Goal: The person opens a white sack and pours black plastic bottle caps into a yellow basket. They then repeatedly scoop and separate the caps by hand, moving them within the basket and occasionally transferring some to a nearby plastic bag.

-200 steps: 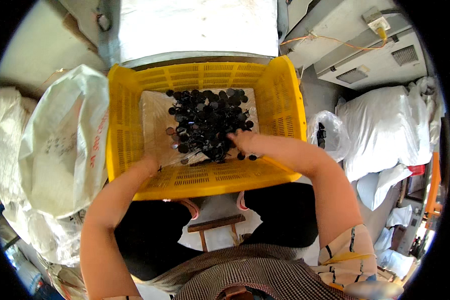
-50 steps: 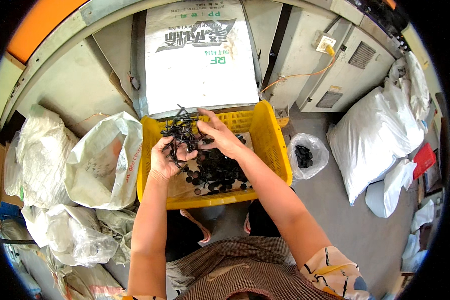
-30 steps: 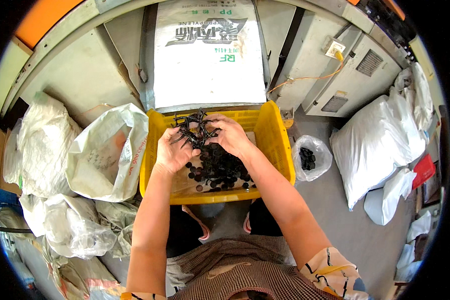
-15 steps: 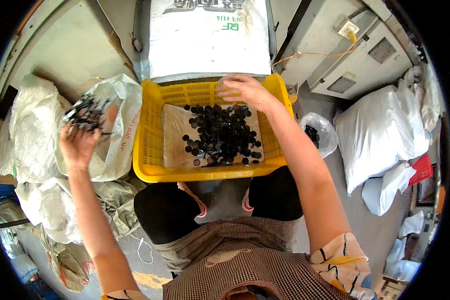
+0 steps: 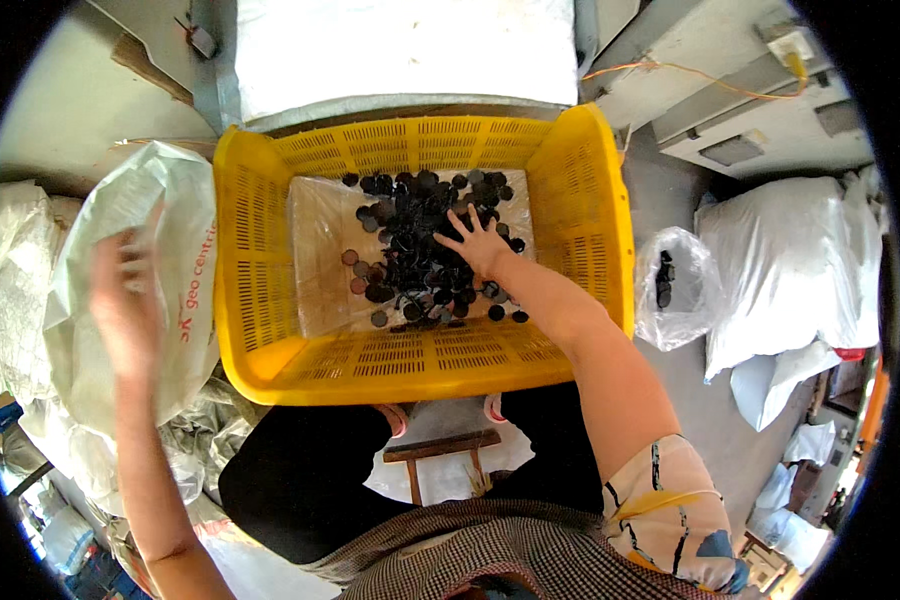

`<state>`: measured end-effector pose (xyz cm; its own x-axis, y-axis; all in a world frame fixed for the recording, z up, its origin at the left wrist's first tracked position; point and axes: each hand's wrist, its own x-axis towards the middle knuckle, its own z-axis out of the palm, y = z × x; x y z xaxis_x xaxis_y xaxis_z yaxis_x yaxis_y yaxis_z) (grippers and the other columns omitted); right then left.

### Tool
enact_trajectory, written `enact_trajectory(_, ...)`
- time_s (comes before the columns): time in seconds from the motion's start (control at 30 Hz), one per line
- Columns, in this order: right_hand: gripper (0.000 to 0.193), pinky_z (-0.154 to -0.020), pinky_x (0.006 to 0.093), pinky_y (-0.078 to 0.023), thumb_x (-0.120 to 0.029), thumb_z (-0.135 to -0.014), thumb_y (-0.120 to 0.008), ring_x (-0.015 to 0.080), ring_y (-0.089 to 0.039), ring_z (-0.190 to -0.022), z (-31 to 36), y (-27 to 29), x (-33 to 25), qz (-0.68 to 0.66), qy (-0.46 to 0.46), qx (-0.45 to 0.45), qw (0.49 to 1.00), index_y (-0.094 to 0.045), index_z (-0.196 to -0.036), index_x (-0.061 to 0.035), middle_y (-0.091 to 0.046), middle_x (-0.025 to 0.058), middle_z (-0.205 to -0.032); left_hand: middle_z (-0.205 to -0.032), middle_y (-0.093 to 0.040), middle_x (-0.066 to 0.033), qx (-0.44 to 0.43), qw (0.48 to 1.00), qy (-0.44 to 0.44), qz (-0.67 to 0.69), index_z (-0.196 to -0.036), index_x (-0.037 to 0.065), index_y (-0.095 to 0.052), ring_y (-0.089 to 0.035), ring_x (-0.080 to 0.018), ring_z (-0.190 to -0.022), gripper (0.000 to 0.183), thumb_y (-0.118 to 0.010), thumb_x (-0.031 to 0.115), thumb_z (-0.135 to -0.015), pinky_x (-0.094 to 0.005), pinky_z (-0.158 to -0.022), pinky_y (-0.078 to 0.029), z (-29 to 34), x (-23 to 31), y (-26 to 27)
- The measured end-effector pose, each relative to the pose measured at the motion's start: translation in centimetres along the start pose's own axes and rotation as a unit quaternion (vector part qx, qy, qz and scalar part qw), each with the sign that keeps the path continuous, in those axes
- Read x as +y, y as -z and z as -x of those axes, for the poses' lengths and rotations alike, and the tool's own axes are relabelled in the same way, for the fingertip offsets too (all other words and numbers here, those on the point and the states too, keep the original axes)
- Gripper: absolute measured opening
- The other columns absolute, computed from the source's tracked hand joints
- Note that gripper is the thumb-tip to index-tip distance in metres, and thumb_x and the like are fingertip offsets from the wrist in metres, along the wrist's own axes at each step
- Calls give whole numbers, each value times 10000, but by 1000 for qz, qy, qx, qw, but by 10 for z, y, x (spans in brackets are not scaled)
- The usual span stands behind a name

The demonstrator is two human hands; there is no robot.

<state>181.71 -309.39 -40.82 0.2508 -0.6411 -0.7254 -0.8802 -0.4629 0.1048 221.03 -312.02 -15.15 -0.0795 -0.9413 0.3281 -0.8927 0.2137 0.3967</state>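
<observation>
My right hand [image 5: 478,246] lies palm down with fingers spread on a pile of small black discs [image 5: 410,250]. The discs rest on a pale sheet of cardboard or plastic [image 5: 320,270] inside a yellow slotted crate [image 5: 425,385]. On the left, my left hand [image 5: 128,300] is smeared by motion over a white plastic bag [image 5: 185,230]. Its fingers look apart, and no discs show in it. What lies inside the bag is hidden.
Beyond the crate is a white sack [image 5: 400,50] on a grey metal surface. To the right, a clear bag [image 5: 680,290] holds some black pieces, beside stuffed white sacks [image 5: 785,270]. A small wooden stool [image 5: 442,447] stands between my legs. An orange cable [image 5: 690,70] hangs at the right.
The black pieces have left my left hand, now emptied above the white bag. My right hand has come down from the crate's far rim onto the discs. The view has shifted closer.
</observation>
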Motion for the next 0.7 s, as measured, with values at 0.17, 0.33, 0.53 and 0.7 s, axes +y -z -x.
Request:
enact_trajectory(0.17, 982, -975, 560, -378, -340, -744, -725, 454, -83, -1353, -39, -24, -12, -3, 47, 55, 997, -62, -1464, -265, 62, 159, -1506, -1395, -221, -287, -532, 835, -119, -76, -1411, 77, -221, -452, -467, -1145, 925, -723, 444, -726, -446, -920, -454, 69, 42, -188)
enact_trajectory(0.33, 731, -899, 457, -472, -90, -796, -632, 445, -347, -1242, -69, -34, 28, -178, -10, 119, 977, -245, -1413, -151, -223, 228, -1418, -1447, -74, -307, -567, 811, 12, -145, -1461, 168, 26, -357, -483, -1236, 1169, -732, 557, -661, -427, -852, -511, 87, 63, -309)
enact_trajectory(0.53, 602, -939, 506, -417, -275, -823, -632, 439, -338, -1241, -91, 13, 47, -253, -4, 186, 949, -352, -1346, -173, -253, 203, -1408, -1318, -305, -313, -485, 870, 84, 19, -1319, 109, -368, -443, -467, -1140, 747, -742, 71, -673, -427, -855, -492, 99, 41, -364)
enact_trajectory(0.7, 701, -1008, 553, -331, -457, -779, -656, 453, -242, -1298, -120, 16, 17, -220, 15, 88, 971, -349, -1368, -234, -194, 175, -1462, -1209, -424, -301, -353, 922, 83, 136, -1236, 109, -439, -513, -467, -1025, 616, -690, 46, -677, -459, -850, -462, 30, 32, -369)
